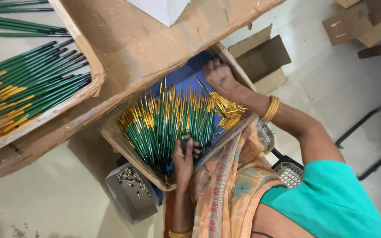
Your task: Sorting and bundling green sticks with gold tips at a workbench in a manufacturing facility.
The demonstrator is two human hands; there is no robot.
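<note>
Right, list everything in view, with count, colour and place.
green sticks with gold tips: a large heap, in the lap tray
lap tray: one, brown cardboard with blue floor, centre
second tray: one, brown, upper left, holding more green sticks
grey box: one, below the lap tray, holding small metal pieces
open carton: one, brown, on the floor, upper right
left hand: in the heap's near end
right hand: at the tray's far corner

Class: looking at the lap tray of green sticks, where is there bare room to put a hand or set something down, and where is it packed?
Free: the blue tray floor beyond the stick tips, beside the right hand. Packed: the green sticks fill the tray's middle, where the left hand grips them. The upper cardboard tray is also crowded.
</note>
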